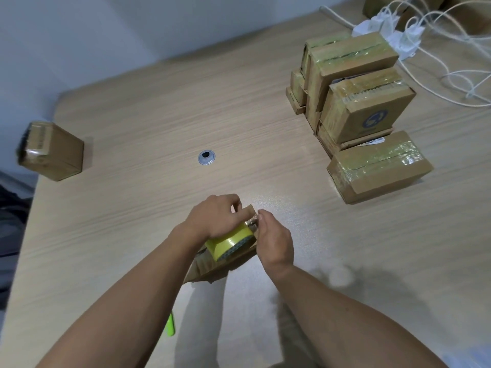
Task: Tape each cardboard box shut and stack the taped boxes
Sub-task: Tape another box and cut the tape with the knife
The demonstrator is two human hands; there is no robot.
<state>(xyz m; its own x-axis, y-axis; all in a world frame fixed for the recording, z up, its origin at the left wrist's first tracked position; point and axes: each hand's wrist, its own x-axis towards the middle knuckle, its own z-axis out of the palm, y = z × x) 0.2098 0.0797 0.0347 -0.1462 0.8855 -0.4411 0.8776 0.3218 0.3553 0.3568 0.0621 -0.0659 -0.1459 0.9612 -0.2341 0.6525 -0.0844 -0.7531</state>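
A small cardboard box [212, 266] lies on the wooden table [164, 107] just in front of me, mostly hidden under my hands. My left hand [215, 216] grips a yellow tape roll [228, 244] that rests on top of this box. My right hand [273, 239] pinches the tape's loose end at the box's far corner. A stack of taped boxes [353, 83] stands at the right rear, with one more taped box [380, 166] lying flat in front of it. Another brown box [53, 151] sits at the table's left edge.
A round metal grommet [206, 157] is set in the table's middle. A green object [170, 325] peeks out beside my left forearm. White chargers and tangled cables [403, 30] lie at the far right corner, with more cardboard behind them.
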